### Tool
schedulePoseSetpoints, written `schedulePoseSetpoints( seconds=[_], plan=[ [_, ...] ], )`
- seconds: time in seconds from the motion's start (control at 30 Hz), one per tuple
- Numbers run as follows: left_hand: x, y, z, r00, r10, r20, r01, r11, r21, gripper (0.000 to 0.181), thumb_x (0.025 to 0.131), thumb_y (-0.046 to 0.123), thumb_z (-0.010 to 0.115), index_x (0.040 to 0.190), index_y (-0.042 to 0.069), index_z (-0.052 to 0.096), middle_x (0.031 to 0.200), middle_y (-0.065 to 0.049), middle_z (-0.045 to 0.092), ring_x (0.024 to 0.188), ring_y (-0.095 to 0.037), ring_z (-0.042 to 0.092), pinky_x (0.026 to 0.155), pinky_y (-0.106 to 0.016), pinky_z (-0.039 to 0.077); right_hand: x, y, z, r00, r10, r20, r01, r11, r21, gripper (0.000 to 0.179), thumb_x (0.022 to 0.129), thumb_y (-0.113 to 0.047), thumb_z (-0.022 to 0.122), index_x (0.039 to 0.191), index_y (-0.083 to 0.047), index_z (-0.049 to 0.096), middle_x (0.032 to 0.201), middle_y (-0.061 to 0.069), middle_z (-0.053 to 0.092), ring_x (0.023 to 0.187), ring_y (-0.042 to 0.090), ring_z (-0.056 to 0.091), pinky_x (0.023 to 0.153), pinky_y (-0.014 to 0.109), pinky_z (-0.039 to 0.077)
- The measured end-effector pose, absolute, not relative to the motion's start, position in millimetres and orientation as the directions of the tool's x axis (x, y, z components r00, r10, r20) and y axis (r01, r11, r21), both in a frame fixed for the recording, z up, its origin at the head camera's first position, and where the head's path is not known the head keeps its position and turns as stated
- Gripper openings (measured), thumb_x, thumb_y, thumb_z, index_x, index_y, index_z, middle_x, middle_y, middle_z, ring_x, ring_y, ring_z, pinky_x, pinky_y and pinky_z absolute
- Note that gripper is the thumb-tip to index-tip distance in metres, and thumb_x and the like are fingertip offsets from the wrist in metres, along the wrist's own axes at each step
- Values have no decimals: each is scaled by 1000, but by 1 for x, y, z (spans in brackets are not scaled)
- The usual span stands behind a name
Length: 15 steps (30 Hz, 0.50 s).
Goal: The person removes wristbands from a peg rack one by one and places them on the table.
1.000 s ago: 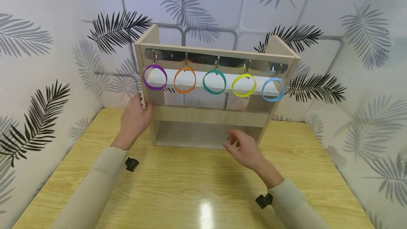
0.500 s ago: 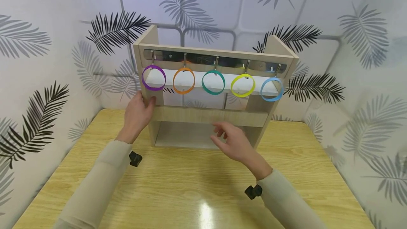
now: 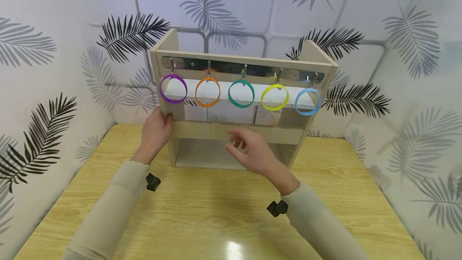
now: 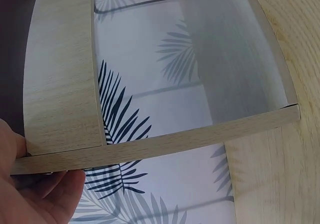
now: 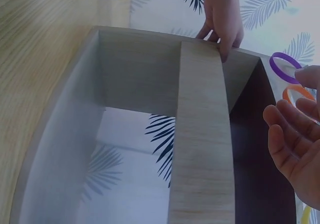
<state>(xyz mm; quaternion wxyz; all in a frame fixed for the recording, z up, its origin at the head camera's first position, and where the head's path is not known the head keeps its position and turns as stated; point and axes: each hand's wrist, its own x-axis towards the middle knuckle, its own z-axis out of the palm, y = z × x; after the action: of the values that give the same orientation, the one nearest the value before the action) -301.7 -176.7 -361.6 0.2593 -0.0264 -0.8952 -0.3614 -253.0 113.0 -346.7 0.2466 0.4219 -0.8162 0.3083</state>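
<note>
My left hand grips the left side panel of a small wooden shelf unit. In the left wrist view its thumb and fingers lie on either side of the panel's edge. Held in front of the middle board, my right hand has loosely bent fingers and holds nothing. Above it, rings hang on the hooks of a metal rail: purple, orange, teal, yellow and light blue. In the right wrist view the orange ring is partly behind the right hand's fingers.
The unit stands on a light wooden table near a leaf-patterned wall. A white shelf runs behind the rings, and a lower compartment opens beneath the middle board. Small black devices sit at both wrists.
My right hand has moved left and slightly up across the front of the unit. The left hand has closed round the side panel. All the rings stay on their hooks.
</note>
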Motion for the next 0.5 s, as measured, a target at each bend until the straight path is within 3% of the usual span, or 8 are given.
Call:
schedulePoseSetpoints(
  seconds=[0.2,0.37,0.5],
  plan=[
    [-301,-178,-362,-867,-145,478,227,738,636,32,97,21,44,113,-5,55,101,-26,62,77,-35,58,66,-49,47,-256,104,-335,-514,-525,678,-849,423,-316,29,85,-11,69,110,0,61,83,2,63,69,9,58,58,28,50],
    [-301,-178,-362,-865,-148,480,228,735,639,34,97,20,44,117,-6,54,110,-29,60,93,-42,61,78,-54,47,-257,95,-325,-533,-511,674,-842,400,-363,28,86,-11,68,110,1,61,83,3,65,67,8,59,57,28,50],
    [-301,-178,-363,-869,-150,472,226,728,647,35,98,20,44,119,-6,53,112,-29,60,97,-43,60,79,-54,47,-258,87,-318,-543,-507,669,-837,393,-382,28,87,-12,68,111,0,61,84,2,67,68,7,60,58,25,50]
  ],
)
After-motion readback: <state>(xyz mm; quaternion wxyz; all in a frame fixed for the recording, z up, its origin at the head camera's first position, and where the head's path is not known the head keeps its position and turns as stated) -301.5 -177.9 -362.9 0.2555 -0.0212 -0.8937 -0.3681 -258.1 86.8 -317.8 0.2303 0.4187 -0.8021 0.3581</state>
